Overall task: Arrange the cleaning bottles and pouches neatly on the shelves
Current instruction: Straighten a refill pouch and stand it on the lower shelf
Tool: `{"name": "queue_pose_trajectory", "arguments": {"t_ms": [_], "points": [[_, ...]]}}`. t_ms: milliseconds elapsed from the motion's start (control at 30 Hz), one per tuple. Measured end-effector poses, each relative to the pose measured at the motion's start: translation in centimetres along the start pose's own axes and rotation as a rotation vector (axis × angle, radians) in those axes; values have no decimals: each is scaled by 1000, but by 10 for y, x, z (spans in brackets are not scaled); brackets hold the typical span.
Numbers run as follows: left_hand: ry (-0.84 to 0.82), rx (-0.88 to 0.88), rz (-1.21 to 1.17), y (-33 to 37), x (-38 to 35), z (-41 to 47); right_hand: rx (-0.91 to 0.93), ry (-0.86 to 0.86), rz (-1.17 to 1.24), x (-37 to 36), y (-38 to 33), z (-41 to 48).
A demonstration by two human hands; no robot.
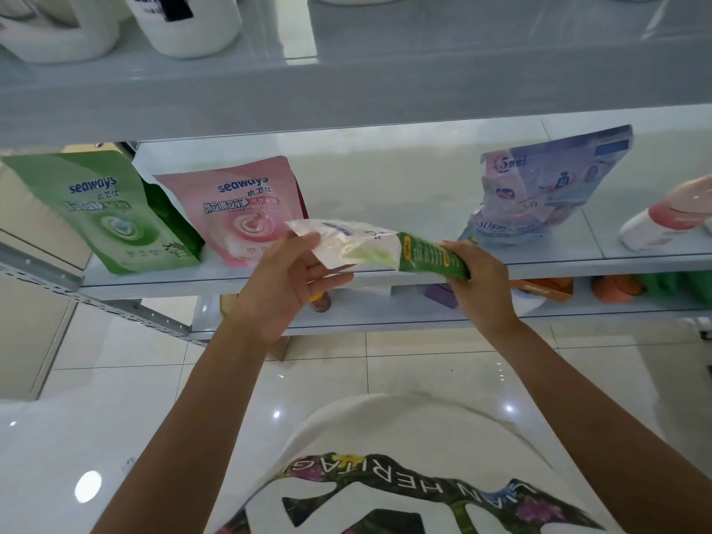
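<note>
Pale grey shelves (385, 186) stood behind. At frame centre the left grip (296, 271) pinched and the right grip (477, 287) clasped a white-and-green plastic pouch (385, 248); next, it probably needed standing between the pink pouch (246, 213) and lilac pouch (539, 190).

Held pouch (377, 250) before shelf (385, 186); bottle (670, 217) on it, far right.

Glossy white floor tiles (385, 364) cover the near ground, crossed by thin grout lines and dotted with bright glints of light. Nearest of all is a white T-shirt (404, 429) printed with large flower-patterned letters. Low on the far side sits a small dark jar (320, 302), yellow at its top. To its right are a purple box (443, 296), a flat orange box (547, 289), a rounded orange thing (616, 289) and blurred green packages (670, 285). A beige panel (23, 210) stands at the far left.
</note>
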State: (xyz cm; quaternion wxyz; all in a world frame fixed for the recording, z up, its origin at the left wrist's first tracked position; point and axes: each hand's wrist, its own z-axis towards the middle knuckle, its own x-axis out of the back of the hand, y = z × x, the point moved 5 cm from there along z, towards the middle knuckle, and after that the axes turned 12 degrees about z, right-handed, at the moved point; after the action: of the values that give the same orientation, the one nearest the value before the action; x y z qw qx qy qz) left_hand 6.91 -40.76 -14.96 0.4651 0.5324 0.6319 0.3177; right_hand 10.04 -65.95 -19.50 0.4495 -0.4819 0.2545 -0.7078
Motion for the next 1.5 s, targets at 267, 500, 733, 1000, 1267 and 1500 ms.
{"name": "queue_pose_trajectory", "arguments": {"t_ms": [267,500,733,1000,1267,1500], "points": [[-136,56,-83,-39,-3,8,-398,-140,279,-8,5,18],[32,-38,162,-44,-30,44,-418,-268,402,-29,-2,30],[304,-248,559,-17,-32,72,-495,-184,295,-46,8,60],[303,-227,709,-14,-41,100,-596,-136,178,-50,31,78],[325,-65,565,-35,-29,120,-586,-239,100,-60,52,74],[343,-89,558,-33,-27,120,-551,-274,-11,-65,49,84]]}}
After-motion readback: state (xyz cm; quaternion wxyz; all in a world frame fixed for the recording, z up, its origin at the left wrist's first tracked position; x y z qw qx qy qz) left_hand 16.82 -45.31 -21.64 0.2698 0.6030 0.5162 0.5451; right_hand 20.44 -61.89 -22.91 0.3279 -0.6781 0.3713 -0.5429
